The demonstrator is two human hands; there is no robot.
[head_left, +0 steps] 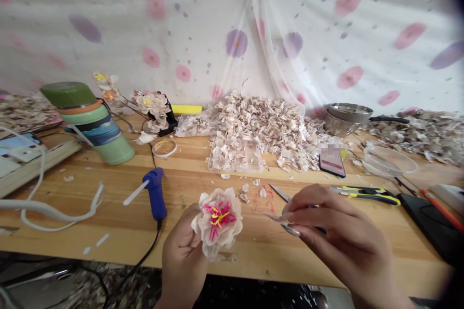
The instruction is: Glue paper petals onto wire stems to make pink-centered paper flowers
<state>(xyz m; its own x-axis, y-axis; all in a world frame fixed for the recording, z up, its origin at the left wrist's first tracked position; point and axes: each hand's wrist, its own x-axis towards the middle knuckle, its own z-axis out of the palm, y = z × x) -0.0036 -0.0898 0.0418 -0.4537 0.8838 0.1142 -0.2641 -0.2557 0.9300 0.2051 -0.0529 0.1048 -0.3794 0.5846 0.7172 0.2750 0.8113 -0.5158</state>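
My left hand (184,251) is closed around the underside of an artificial flower (219,219) with pale petals, a pink inner ring and a yellow centre. The flower faces up toward me; its stem is hidden by the fingers and petals. To the right, my right hand (337,236) pinches a small pale petal (276,218) between thumb and fingertips, apart from the flower. Behind that hand lies a tool with a pointed metal tip (279,192), mostly covered. A blue glue gun (155,195) with a white glue stick rests left of the flower.
A large heap of petals (261,116) spreads behind a clear divided box (235,157). A green bottle (96,125) stands left, near white cables (61,207). At right are a phone (332,161), a yellow-black utility knife (369,195), a metal bowl (348,113) and a plastic lid (389,161).
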